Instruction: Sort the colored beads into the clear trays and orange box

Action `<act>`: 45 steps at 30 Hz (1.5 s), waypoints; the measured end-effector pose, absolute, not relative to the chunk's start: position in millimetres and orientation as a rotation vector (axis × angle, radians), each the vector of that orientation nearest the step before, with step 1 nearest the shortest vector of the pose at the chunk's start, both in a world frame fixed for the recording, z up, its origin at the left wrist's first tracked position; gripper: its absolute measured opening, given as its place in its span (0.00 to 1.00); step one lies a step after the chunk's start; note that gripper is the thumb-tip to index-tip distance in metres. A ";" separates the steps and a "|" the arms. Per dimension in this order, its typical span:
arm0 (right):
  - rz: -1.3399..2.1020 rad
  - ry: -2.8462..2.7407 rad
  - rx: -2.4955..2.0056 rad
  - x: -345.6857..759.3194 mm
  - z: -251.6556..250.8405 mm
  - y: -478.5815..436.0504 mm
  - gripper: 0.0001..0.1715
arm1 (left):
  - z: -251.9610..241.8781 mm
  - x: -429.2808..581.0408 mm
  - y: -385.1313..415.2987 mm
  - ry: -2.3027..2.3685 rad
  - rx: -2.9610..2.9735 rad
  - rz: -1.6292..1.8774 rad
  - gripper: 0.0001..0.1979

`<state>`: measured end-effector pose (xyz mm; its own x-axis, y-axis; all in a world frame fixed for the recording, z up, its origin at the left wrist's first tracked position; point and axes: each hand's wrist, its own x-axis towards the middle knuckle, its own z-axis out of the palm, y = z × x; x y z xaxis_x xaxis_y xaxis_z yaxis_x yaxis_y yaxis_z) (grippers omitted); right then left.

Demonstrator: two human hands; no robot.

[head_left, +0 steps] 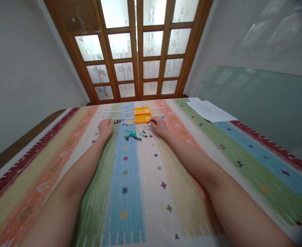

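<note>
An orange box point(142, 118) stands open on the striped tablecloth, with small pale pieces in its near part. Beside its left edge is a clear container point(129, 121) holding yellow pieces. My right hand point(159, 126) is at the box's near right corner, its fingertips pinched together; what they hold, if anything, is too small to tell. My left hand point(105, 128) rests on the cloth with fingers curled, close to dark red pieces point(118, 121). Nearer to me, a loose pile of green, blue and dark red pieces point(134, 136) lies between the hands.
White paper sheets point(210, 111) lie at the back right of the table. A few blue pieces point(162, 117) sit in a clear tray just beyond my right hand. Wooden doors with glass panes point(151, 44) stand behind the table's far edge.
</note>
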<state>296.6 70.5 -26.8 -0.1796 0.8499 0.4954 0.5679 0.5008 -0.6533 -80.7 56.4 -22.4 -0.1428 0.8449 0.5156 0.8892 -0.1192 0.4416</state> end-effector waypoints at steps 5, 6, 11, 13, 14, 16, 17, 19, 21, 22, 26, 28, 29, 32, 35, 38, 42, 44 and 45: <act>0.407 -1.887 -1.164 296.6 -27.2 70.4 0.14 | -7.5 -64.9 44.5 -1.812 -2.271 -1.131 0.15; 0.405 -1.885 -1.156 296.9 -27.2 70.6 0.14 | -2.0 -60.7 41.3 -1.779 -2.412 -1.106 0.14; 0.419 -1.876 -1.154 296.2 -25.8 68.2 0.14 | 26.9 -50.2 28.3 -1.714 -3.131 -0.772 0.12; 0.417 -1.884 -1.170 295.6 -24.8 66.7 0.14 | 33.7 -49.5 25.3 -1.680 -3.220 -0.625 0.12; 0.412 -1.888 -1.174 295.4 -24.4 66.3 0.13 | 35.3 -49.2 24.3 -1.667 -3.234 -0.561 0.12; 0.397 -1.894 -1.169 295.2 -24.1 66.3 0.13 | 35.2 -47.8 23.1 -1.642 -3.262 -0.440 0.12; 0.390 -1.895 -1.162 295.3 -24.1 66.5 0.12 | 34.1 -46.8 22.9 -1.631 -3.278 -0.395 0.13; 0.382 -1.899 -1.152 295.6 -24.5 67.2 0.12 | 30.8 -44.9 22.8 -1.609 -3.304 -0.358 0.13; 0.378 -1.905 -1.154 295.9 -24.7 67.5 0.11 | 27.8 -43.6 23.1 -1.586 -3.324 -0.364 0.12; 0.375 -1.907 -1.157 296.1 -24.8 67.5 0.11 | 26.7 -43.2 23.2 -1.580 -3.328 -0.372 0.12; 0.360 -1.918 -1.156 296.4 -24.6 67.1 0.12 | 23.6 -43.5 23.5 -1.598 -3.339 -0.447 0.10; 0.351 -1.922 -1.157 296.4 -24.9 67.2 0.12 | 22.0 -44.3 24.1 -1.618 -3.350 -0.558 0.09; 0.345 -1.924 -1.158 296.4 -25.1 67.5 0.12 | 20.9 -45.1 24.7 -1.631 -3.350 -0.630 0.09; 0.331 -1.932 -1.153 296.6 -26.4 68.7 0.12 | 15.9 -49.8 28.6 -1.687 -3.307 -0.875 0.08; 0.332 -1.933 -1.142 296.8 -27.3 69.5 0.12 | 8.4 -58.2 34.5 -1.761 -3.181 -1.171 0.08; 0.342 -1.931 -1.145 296.8 -26.9 68.9 0.12 | 0.6 -68.4 40.7 -1.862 -2.944 -1.525 0.08; 0.351 -1.936 -1.138 296.3 -24.5 66.6 0.12 | -6.9 -83.0 47.6 -2.060 -2.454 -1.906 0.09; 0.358 -1.936 -1.133 295.9 -23.4 65.6 0.12 | -9.6 -91.5 51.1 -2.139 -2.188 -2.057 0.10; 0.361 -1.937 -1.132 295.7 -23.0 65.3 0.12 | -10.9 -96.1 53.0 -2.169 -2.066 -2.126 0.10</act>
<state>295.7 65.3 -23.0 -0.2373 0.8201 0.5207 0.5778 0.5500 -0.6030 -96.1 53.0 -10.9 -0.2729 0.9119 0.3066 0.3249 -0.2126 0.9215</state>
